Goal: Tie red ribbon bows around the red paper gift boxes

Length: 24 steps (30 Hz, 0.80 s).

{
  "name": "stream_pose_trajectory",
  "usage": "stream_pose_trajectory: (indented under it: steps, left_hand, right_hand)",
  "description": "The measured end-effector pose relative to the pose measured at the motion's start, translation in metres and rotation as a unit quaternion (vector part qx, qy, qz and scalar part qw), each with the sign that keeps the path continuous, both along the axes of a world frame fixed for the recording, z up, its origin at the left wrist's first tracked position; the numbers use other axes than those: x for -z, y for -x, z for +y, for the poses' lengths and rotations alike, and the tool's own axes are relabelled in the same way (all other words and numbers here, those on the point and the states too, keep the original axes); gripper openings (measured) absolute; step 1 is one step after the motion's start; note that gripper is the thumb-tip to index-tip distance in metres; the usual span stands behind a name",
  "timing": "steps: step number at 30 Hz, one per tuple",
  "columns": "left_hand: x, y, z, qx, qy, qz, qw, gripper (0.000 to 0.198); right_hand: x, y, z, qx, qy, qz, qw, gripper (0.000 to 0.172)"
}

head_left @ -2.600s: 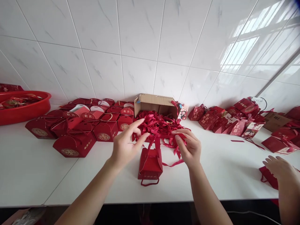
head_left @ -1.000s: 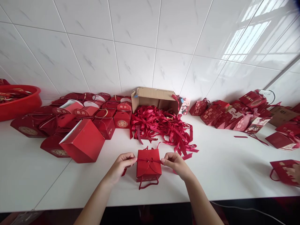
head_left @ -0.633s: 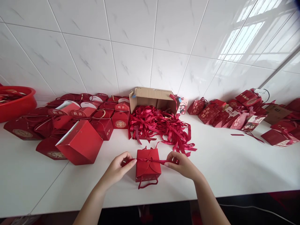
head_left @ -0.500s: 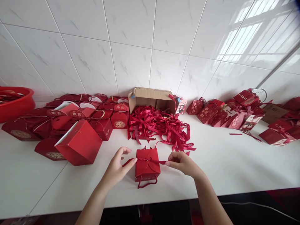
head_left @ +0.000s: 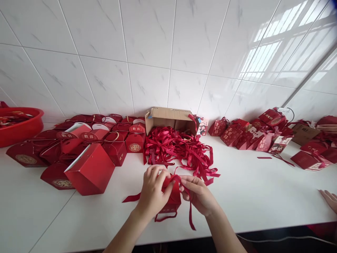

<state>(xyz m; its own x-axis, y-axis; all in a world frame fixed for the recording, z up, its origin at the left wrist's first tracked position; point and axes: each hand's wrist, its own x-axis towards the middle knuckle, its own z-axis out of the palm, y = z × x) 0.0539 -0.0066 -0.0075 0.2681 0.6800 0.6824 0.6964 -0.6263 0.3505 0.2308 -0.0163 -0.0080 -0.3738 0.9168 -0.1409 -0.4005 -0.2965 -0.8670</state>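
Observation:
A small red gift box (head_left: 173, 199) with a dark red rope handle stands near the front of the white table, its top mostly covered by both hands. My left hand (head_left: 155, 188) is over the box's left side, fingers bent and closed on the red ribbon near the top centre. On the right, my right hand (head_left: 197, 193) pinches a loop of the same red ribbon (head_left: 191, 214), one end of which hangs down over the table. The ribbon's other tail lies left of my left hand.
Behind the box, a cardboard carton (head_left: 168, 113) spills a heap of red ribbons (head_left: 179, 147). Red boxes (head_left: 91, 172) crowd the left, beside a red basin (head_left: 23, 130). More boxes (head_left: 231, 135) stand right. Another person's hand (head_left: 329, 199) rests at the right edge.
Both hands have come together over the box, and the ribbon, earlier stretched out sideways, now forms a loop. Another person's hand has appeared at right. The view has tilted slightly upward.

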Motion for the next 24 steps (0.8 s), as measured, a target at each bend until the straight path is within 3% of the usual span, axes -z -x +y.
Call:
stream_pose_trajectory:
  steps: [6, 11, 15, 18, 22, 24]
  left_hand:
    - [0.009, 0.008, 0.002, -0.005, 0.014, -0.060, 0.998, 0.021]
    - [0.013, 0.006, 0.000, -0.003, 0.019, -0.056, 0.998, 0.020]
    - [0.011, 0.005, 0.001, -0.011, 0.022, -0.049, 0.998, 0.021]
    - [0.008, 0.011, -0.001, -0.008, 0.077, -0.084, 0.993, 0.023]
    - [0.007, 0.027, -0.004, 0.051, 0.202, -0.157, 0.965, 0.030]
    - [0.011, 0.036, -0.002, 0.035, 0.261, -0.183, 0.947, 0.025]
  right_hand:
    - [0.005, -0.008, -0.009, 0.027, -0.062, -0.104, 0.992, 0.035]
    - [0.010, 0.005, -0.004, 0.065, -0.120, -0.256, 0.957, 0.047]
    - [0.012, 0.020, 0.002, 0.060, -0.165, -0.256, 0.951, 0.038]
    - [0.014, 0.027, 0.003, 0.083, -0.206, -0.245, 0.944, 0.029]
    - [0.018, 0.030, 0.000, 0.176, -0.275, -0.289, 0.900, 0.024]
    - [0.019, 0.031, -0.002, 0.150, -0.285, -0.267, 0.908, 0.023]
